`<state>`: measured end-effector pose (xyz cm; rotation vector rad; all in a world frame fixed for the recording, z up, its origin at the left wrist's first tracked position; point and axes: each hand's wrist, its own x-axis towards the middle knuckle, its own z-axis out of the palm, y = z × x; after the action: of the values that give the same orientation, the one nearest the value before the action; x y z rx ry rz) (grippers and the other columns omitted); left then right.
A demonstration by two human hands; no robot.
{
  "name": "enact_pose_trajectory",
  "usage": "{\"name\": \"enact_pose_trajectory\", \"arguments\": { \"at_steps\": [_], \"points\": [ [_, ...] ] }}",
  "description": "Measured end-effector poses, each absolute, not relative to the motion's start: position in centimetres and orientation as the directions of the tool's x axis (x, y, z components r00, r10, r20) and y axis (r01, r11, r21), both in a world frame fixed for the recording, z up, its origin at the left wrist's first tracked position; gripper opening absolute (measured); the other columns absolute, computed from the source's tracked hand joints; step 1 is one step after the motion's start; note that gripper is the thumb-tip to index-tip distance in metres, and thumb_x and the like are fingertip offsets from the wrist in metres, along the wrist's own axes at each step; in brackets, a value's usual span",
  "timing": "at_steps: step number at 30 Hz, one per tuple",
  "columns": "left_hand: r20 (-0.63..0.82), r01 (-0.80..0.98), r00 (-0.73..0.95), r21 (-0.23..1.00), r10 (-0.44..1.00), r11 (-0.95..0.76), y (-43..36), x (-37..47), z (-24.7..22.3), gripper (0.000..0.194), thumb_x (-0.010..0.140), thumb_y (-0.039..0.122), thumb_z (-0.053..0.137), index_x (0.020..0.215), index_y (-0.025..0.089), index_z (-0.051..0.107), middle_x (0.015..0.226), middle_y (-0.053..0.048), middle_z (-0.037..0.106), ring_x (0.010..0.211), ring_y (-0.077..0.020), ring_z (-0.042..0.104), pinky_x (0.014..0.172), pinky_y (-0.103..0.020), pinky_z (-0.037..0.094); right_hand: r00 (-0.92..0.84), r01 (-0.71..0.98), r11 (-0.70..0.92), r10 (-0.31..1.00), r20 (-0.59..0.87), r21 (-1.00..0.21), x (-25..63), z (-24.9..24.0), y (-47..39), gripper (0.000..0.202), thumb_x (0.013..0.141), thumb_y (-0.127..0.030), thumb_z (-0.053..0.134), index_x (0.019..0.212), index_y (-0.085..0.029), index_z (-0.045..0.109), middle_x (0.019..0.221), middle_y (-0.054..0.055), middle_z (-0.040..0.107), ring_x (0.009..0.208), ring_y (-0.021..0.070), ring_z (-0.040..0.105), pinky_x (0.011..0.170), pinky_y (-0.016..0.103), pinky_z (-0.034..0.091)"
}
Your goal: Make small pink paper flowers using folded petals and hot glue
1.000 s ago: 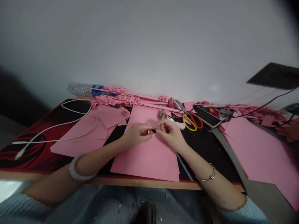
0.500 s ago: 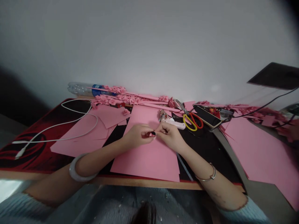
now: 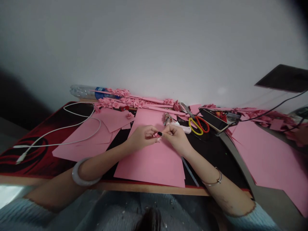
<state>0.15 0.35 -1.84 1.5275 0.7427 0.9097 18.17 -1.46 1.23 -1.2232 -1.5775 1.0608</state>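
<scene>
Between the fingertips of both hands is a small pink paper flower (image 3: 157, 136), partly covered by the fingers. My left hand (image 3: 141, 137) pinches it from the left side. From the right, my right hand (image 3: 176, 138) is closed on its edge, with a dark nail showing at the flower. Beneath both hands lies a stack of pink paper sheets (image 3: 149, 166). Just beyond my right hand is a pale pink glue gun or similar handled tool (image 3: 184, 129), mostly hidden. Scissors (image 3: 196, 123) with yellow and red handles lie to its right.
Pink paper flowers (image 3: 137, 103) with long stems line the wall, beside a plastic bottle (image 3: 83, 92). A white cable (image 3: 55, 145) crosses pink sheets on the left. A phone (image 3: 214, 120) lies behind the right side, near more pink paper (image 3: 271, 160).
The fingers of both hands have shifted slightly around the flower, and more of its pink folds show now. The forearms and the things on the table have stayed in place.
</scene>
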Motion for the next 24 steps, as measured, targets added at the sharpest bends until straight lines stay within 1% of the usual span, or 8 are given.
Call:
{"name": "enact_pose_trajectory", "arguments": {
  "at_steps": [2, 6, 12, 15, 19, 22, 24],
  "points": [
    [0.146, -0.007, 0.490, 0.986, 0.859, -0.164, 0.4, 0.1, -1.7, 0.019, 0.072, 0.020, 0.073, 0.088, 0.014, 0.064, 0.078, -0.003, 0.069, 0.078, -0.0161, 0.069, 0.075, -0.029, 0.056, -0.168, 0.182, 0.099, 0.983, 0.068, -0.978, 18.2, 1.2, -1.5, 0.021, 0.071, -0.032, 0.068, 0.061, -0.018, 0.056, 0.053, -0.005, 0.048, 0.049, 0.0094, 0.034, 0.049, 0.024, 0.024],
    [0.155, 0.051, 0.505, 0.977, 0.849, -0.209, 0.4, -0.2, -1.3, 0.016, 0.074, 0.019, 0.071, 0.088, 0.014, 0.065, 0.080, -0.003, 0.070, 0.078, -0.0155, 0.069, 0.076, -0.028, 0.055, -0.176, 0.066, 0.004, 0.984, -0.008, -0.998, 18.1, 1.0, -1.6, 0.030, 0.069, -0.039, 0.073, 0.062, -0.019, 0.052, 0.046, -0.009, 0.040, 0.043, 0.0072, 0.026, 0.044, 0.023, 0.016],
    [0.174, 0.094, 0.507, 0.962, 0.844, -0.255, 0.4, -0.3, -1.2, 0.016, 0.075, 0.020, 0.069, 0.089, 0.014, 0.067, 0.081, -0.004, 0.072, 0.077, -0.0157, 0.069, 0.075, -0.028, 0.055, -0.131, 0.086, 0.015, 0.991, 0.004, -0.996, 18.0, 1.3, -1.7, 0.034, 0.066, -0.040, 0.077, 0.060, -0.019, 0.052, 0.046, -0.009, 0.037, 0.041, 0.0064, 0.026, 0.042, 0.023, 0.014],
    [0.209, 0.131, 0.508, 0.940, 0.836, -0.315, 0.6, -0.3, -1.3, 0.017, 0.075, 0.021, 0.069, 0.091, 0.014, 0.067, 0.081, -0.005, 0.072, 0.077, -0.0160, 0.068, 0.075, -0.028, 0.055, -0.157, 0.062, -0.005, 0.988, -0.014, -0.998, 18.0, 1.3, -1.7, 0.037, 0.064, -0.041, 0.079, 0.060, -0.020, 0.050, 0.044, -0.010, 0.036, 0.040, 0.0056, 0.024, 0.041, 0.023, 0.013],
    [0.260, 0.192, 0.521, 0.893, 0.813, -0.408, 0.8, -0.6, -1.2, 0.019, 0.076, 0.021, 0.067, 0.093, 0.014, 0.069, 0.083, -0.004, 0.073, 0.077, -0.0159, 0.068, 0.075, -0.026, 0.055, -0.216, -0.001, -0.050, 0.975, -0.049, -0.999, 18.2, 0.9, -1.5, 0.036, 0.065, -0.040, 0.079, 0.060, -0.020, 0.050, 0.042, -0.010, 0.040, 0.038, 0.0052, 0.025, 0.039, 0.022, 0.013],
    [0.281, 0.236, 0.534, 0.856, 0.797, -0.460, 0.7, -0.7, -0.8, 0.018, 0.078, 0.020, 0.064, 0.094, 0.014, 0.070, 0.082, -0.004, 0.074, 0.073, -0.0148, 0.068, 0.070, -0.023, 0.055, -0.257, -0.041, -0.105, 0.962, -0.091, -0.994, 18.4, 0.6, -1.4, 0.033, 0.066, -0.038, 0.078, 0.062, -0.019, 0.051, 0.040, -0.011, 0.040, 0.036, 0.0048, 0.025, 0.038, 0.022, 0.013],
    [0.295, 0.260, 0.536, 0.834, 0.791, -0.487, 0.6, -0.7, -0.6, 0.019, 0.079, 0.019, 0.062, 0.095, 0.014, 0.071, 0.081, -0.004, 0.074, 0.070, -0.0140, 0.067, 0.067, -0.022, 0.054, -0.250, -0.057, -0.114, 0.963, -0.096, -0.992, 18.4, 0.5, -1.4, 0.033, 0.065, -0.036, 0.079, 0.062, -0.019, 0.051, 0.039, -0.011, 0.039, 0.035, 0.0044, 0.025, 0.037, 0.021, 0.013]
  ]
}}
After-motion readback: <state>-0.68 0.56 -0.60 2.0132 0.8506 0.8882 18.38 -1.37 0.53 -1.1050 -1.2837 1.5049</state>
